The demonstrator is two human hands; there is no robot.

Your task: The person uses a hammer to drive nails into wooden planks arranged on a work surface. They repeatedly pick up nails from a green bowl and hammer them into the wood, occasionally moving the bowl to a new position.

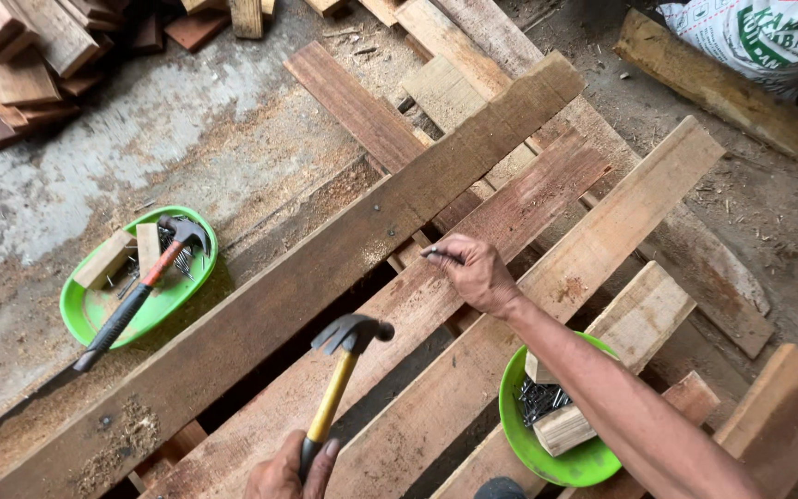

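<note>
My left hand (pixel 281 473) grips the yellow handle of a claw hammer (pixel 336 388) at the bottom middle, with the black head raised over the planks. My right hand (pixel 473 273) reaches in from the lower right and pinches a dark nail (pixel 438 254) between its fingertips. It holds the nail against a reddish wooden plank (pixel 528 208) that lies diagonally. A darker, longer plank (pixel 325 268) runs beside it on the left, and a paler plank (pixel 602 240) on the right.
A green plate (pixel 521 444) under my right forearm holds nails (pixel 542 399) and a wood block (pixel 561 430). Another green plate (pixel 80 319) at left holds a second hammer (pixel 140 286) and small blocks. Wood offcuts (pixel 20 55) are stacked top left. A printed sack (pixel 768 37) lies top right.
</note>
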